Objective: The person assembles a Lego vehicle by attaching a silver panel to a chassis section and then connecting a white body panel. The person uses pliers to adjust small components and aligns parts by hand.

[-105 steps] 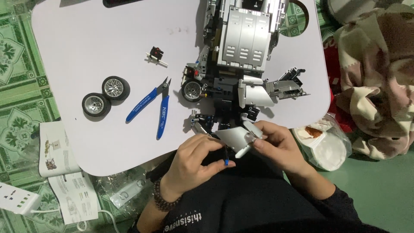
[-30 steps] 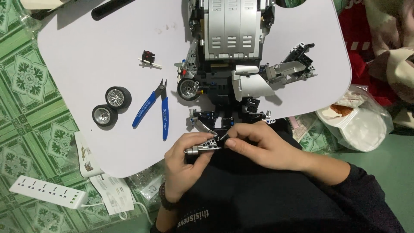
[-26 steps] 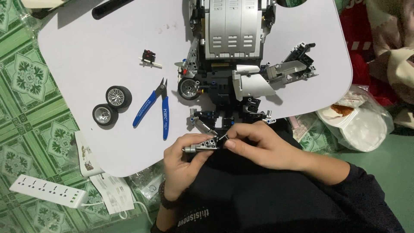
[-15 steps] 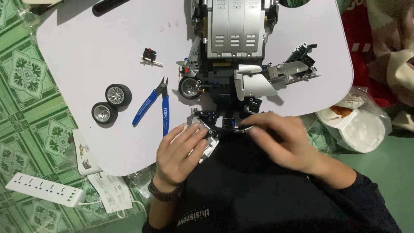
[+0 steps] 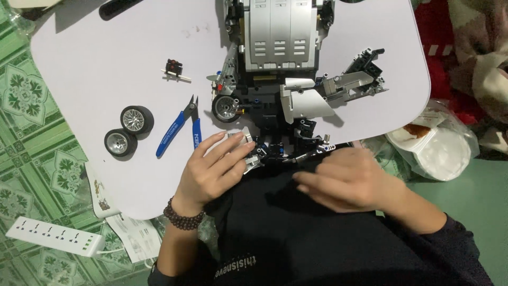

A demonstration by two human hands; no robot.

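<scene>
Head view, looking down on a white table (image 5: pixel 106 58) w/ a big grey-and-black brick-built car model (image 5: pixel 280 63) sitting at its far middle; everything placed relative to that model. Left hand (image 5: pixel 214 167) lies at the model's near end, palm down, fingers (image 5: pixel 233 151) spread and laid over a small grey panel piece (image 5: pixel 244 139) that touches the model's black near edge. Whether it's actually pinching the piece, can't tell. Right hand (image 5: pixel 346 177) is just near-right of the model, flat and loosely spread, fingertips (image 5: pixel 307 177) pointing left, resting on the person's dark shirt (image 5: pixel 296 233); holds nothing that shows. A thin dark rod part (image 5: pixel 312 154) pokes out at the model's near edge, just beyond the right hand's knuckles. Left of the model: blue-handled cutters (image 5: pixel 180 132), close beside its one fitted front wheel (image 5: pixel 226 107). Further left, two loose wheels (image 5: pixel 128 131), touching each other. Small black-and-red bit (image 5: pixel 174 69) lies left of the model's mid-body, well apart. Beaded bracelet (image 5: pixel 182 217) on left wrist.
</scene>
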